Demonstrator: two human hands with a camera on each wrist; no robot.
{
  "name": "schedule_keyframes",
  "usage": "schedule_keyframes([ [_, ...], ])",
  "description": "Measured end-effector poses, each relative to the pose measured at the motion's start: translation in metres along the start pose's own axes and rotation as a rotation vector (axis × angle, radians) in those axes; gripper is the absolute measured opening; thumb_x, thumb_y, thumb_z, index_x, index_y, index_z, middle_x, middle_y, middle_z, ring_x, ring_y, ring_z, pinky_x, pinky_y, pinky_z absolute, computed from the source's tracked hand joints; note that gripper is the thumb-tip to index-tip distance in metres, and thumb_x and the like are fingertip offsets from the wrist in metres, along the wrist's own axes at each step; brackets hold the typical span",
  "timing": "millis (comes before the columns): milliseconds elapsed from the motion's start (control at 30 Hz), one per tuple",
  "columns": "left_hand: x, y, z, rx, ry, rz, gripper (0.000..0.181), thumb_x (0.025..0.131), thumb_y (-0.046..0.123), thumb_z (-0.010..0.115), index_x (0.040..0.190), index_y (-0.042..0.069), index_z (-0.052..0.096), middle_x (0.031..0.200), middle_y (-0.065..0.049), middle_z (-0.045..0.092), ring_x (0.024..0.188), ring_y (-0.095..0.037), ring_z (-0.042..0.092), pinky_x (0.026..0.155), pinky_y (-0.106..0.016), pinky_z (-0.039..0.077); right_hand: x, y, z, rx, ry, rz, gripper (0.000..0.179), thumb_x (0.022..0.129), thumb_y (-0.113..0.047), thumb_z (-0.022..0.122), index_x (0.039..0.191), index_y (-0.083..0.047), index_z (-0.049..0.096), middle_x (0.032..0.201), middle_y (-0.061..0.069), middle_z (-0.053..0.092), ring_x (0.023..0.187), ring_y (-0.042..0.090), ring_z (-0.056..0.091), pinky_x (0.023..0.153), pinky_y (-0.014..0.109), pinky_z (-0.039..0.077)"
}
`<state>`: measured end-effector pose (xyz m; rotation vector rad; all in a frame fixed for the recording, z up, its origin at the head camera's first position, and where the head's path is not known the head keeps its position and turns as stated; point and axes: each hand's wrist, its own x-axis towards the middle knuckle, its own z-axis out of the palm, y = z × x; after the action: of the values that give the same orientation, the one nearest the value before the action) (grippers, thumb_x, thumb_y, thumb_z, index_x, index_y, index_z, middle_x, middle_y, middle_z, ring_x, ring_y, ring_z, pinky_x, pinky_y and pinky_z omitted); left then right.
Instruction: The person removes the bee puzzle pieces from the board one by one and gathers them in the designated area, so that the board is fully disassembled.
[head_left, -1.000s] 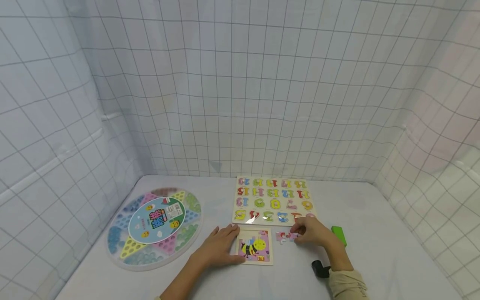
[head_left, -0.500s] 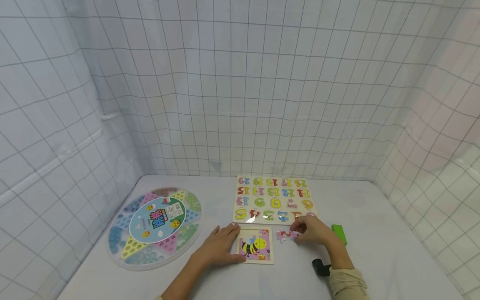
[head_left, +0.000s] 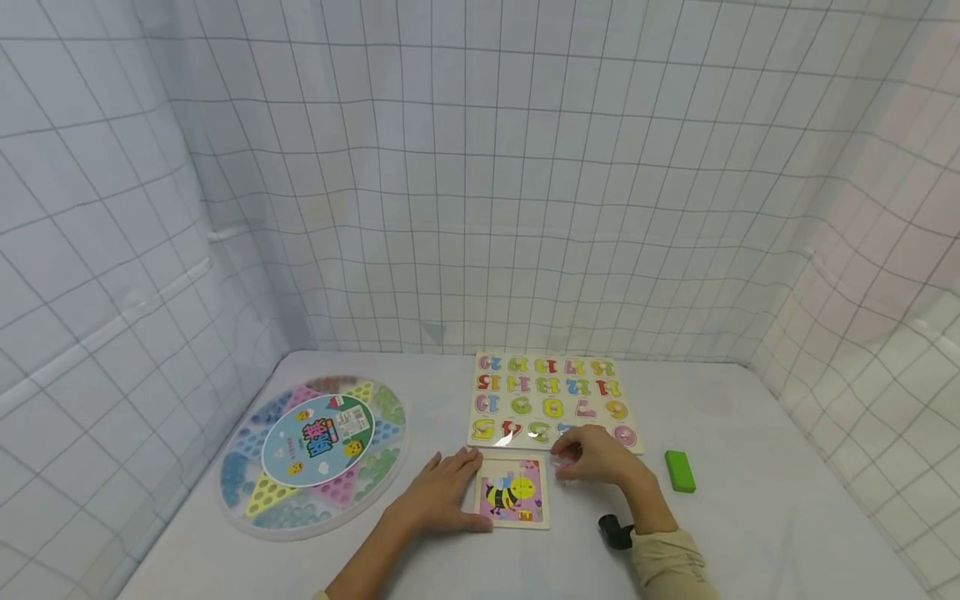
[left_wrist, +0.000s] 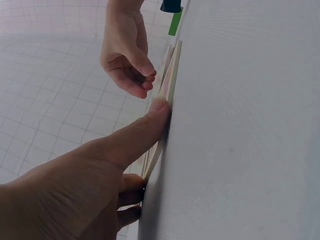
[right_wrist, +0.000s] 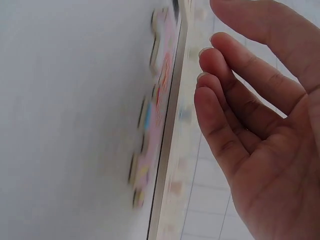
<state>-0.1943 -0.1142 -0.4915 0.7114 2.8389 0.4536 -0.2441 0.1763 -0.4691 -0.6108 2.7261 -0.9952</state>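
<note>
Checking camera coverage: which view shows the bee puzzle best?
The head view: it shows the bee puzzle from above, picture readable. The left wrist view shows it nearly edge-on; in the right wrist view, I cannot make it out.

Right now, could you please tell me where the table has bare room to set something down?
There is bare table right of the green block, and between the round game board and the number board, beyond the left hand. It is crowded around the bee puzzle, with the right hand, puzzle pieces and number board close by.
</note>
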Motion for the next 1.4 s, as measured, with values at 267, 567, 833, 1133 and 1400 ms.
schedule_keyframes([
  [267, -0.002, 0.002, -0.001, -0.008, 0.007, -0.012, 0.105, 0.072, 0.070, 0.069, 0.149, 0.008, 0.037, 0.157, -0.009, 0.036, 0.147, -0.028, 0.031, 0.121, -0.055, 0.021, 0.015, -0.019, 0.016, -0.013, -0.050, -0.027, 0.025, 0.071, -0.018, 0.086, 0.092, -0.012, 0.072, 0.083, -0.004, 0.064, 0.075, 0.012, 0.053, 0.064, 0.022, 0.046],
  [567, 0.000, 0.003, -0.001, -0.008, -0.006, -0.023, 0.106, 0.071, 0.071, 0.068, 0.150, 0.008, 0.037, 0.157, -0.009, 0.036, 0.147, -0.028, 0.031, 0.121, -0.055, 0.020, 0.021, -0.024, 0.024, -0.032, -0.062, 0.004, 0.022, 0.073, -0.017, 0.084, 0.091, -0.013, 0.072, 0.081, -0.004, 0.061, 0.074, 0.014, 0.052, 0.063, 0.024, 0.045],
  [833, 0.001, 0.002, 0.000, -0.019, -0.001, -0.026, 0.106, 0.071, 0.071, 0.069, 0.150, 0.008, 0.037, 0.157, -0.009, 0.036, 0.147, -0.028, 0.031, 0.121, -0.055, 0.019, 0.019, -0.025, 0.024, -0.053, -0.055, -0.006, 0.018, 0.073, -0.016, 0.084, 0.087, -0.013, 0.073, 0.080, -0.004, 0.060, 0.073, 0.013, 0.052, 0.062, 0.023, 0.044],
  [1133, 0.002, 0.001, 0.004, -0.004, 0.004, -0.037, 0.106, 0.071, 0.072, 0.069, 0.150, 0.009, 0.037, 0.157, -0.008, 0.036, 0.147, -0.028, 0.031, 0.121, -0.054, 0.020, 0.020, -0.028, 0.024, -0.062, -0.072, -0.011, 0.018, 0.072, -0.014, 0.085, 0.086, -0.011, 0.075, 0.081, -0.002, 0.062, 0.072, 0.013, 0.052, 0.061, 0.022, 0.045],
  [1400, 0.002, 0.003, 0.003, -0.008, 0.004, -0.046, 0.106, 0.070, 0.072, 0.069, 0.149, 0.009, 0.038, 0.157, -0.007, 0.037, 0.147, -0.028, 0.032, 0.120, -0.055, 0.021, 0.019, -0.028, 0.023, -0.031, -0.074, 0.024, 0.022, 0.071, -0.015, 0.086, 0.088, -0.012, 0.071, 0.081, -0.002, 0.061, 0.074, 0.013, 0.051, 0.062, 0.023, 0.044],
])
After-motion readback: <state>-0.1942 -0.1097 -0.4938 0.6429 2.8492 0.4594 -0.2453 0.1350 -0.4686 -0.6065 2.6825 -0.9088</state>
